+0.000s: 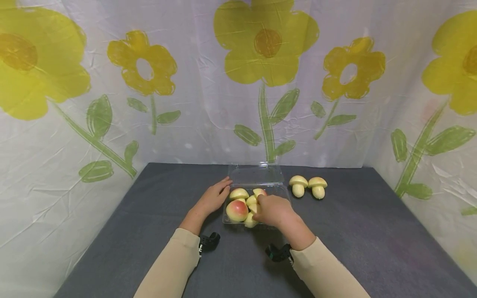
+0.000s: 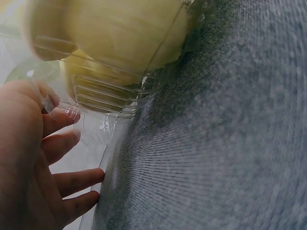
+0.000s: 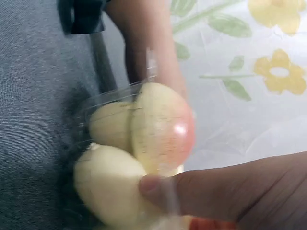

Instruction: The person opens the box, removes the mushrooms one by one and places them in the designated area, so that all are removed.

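Observation:
A clear plastic clamshell box [image 1: 225, 219] lies on the dark tabletop, its lid [image 1: 255, 174] folded back. Several pale yellow mushrooms fill it, among them a red-tinged mushroom [image 1: 237, 210] at the front left. My left hand [image 1: 212, 198] touches the box's left side, fingers spread and fairly straight in the left wrist view. Reaching in from the right, my right hand [image 1: 275, 210] holds a pale mushroom [image 1: 254, 207] between thumb and fingers. The right wrist view shows the thumb against a mushroom [image 3: 108, 182]; the other fingers are mostly hidden.
Two pale mushrooms stand right of the box: one nearer [image 1: 298, 186], the other farther right [image 1: 318, 188]. Behind the dark table [image 1: 149, 248] hangs a white curtain [image 1: 205, 103] printed with yellow flowers. Each wrist carries a small black camera.

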`<state>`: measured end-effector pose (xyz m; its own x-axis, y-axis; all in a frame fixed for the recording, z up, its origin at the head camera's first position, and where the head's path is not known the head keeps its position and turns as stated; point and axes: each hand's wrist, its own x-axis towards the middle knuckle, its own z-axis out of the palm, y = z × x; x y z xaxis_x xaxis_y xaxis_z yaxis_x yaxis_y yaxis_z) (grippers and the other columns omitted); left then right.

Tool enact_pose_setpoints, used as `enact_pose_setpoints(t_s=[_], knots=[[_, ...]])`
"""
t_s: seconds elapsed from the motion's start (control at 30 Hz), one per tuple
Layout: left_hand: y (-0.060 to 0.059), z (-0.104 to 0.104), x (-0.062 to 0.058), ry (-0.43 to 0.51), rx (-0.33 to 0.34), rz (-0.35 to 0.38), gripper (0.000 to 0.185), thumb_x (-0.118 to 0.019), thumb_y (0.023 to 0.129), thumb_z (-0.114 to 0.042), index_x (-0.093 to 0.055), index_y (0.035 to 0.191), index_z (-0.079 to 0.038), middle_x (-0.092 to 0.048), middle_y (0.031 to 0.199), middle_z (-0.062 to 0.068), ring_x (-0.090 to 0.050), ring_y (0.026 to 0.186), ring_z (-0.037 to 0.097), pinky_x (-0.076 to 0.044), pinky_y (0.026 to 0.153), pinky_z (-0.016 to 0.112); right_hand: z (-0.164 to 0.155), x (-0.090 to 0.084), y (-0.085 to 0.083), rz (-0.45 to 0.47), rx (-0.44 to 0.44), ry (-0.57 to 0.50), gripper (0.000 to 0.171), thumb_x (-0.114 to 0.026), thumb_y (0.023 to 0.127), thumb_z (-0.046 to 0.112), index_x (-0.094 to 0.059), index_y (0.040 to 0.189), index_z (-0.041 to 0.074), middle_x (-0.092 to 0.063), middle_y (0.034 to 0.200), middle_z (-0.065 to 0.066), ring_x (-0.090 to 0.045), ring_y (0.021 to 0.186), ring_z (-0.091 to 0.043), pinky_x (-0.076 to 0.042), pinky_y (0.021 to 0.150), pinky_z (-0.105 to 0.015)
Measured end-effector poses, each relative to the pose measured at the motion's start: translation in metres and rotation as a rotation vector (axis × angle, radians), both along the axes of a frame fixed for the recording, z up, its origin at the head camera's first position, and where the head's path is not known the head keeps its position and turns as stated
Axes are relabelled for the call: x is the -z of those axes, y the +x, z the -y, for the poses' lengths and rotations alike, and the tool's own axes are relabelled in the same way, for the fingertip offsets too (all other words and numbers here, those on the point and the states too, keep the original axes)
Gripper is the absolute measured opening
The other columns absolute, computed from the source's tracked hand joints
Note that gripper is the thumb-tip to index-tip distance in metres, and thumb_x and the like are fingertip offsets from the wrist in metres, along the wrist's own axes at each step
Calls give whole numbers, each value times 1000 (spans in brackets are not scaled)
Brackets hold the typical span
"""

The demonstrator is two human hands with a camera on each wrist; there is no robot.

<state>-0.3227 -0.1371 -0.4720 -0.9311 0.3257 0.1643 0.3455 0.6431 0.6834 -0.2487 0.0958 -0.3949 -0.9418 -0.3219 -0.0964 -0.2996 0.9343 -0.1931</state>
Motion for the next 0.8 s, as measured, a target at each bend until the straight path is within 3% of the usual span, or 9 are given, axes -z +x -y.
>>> enact_pose_setpoints(t_s=[0.13, 0.5, 0.8], knots=[[0, 1, 1, 5, 1, 5, 48, -42, 112, -28, -47, 154, -5, -33, 165, 11, -33, 149, 35, -30, 119, 58, 2, 3, 0, -12, -15, 5, 37, -81, 88, 40, -63, 101, 11, -56, 72, -1, -55, 65, -19, -48, 57, -42], [0, 0, 0, -5, 2, 3, 47, -42, 112, -27, -47, 154, -6, -33, 165, 12, -33, 149, 34, -30, 119, 56, -3, -5, 3, -18, -42, -12, 38, -80, 90, 35, -65, 116, 11, -55, 73, 1, -54, 65, -19, -45, 57, -40], [0, -1, -2, -18, 14, -2, 48, -40, 113, -27, -47, 154, -5, -32, 165, 12, -33, 149, 35, -30, 120, 56, -12, -18, 4, 3, -52, -28, 44, -77, 91, 25, -64, 131, 12, -67, 93, -3, -58, 74, -21, -47, 58, -39]])
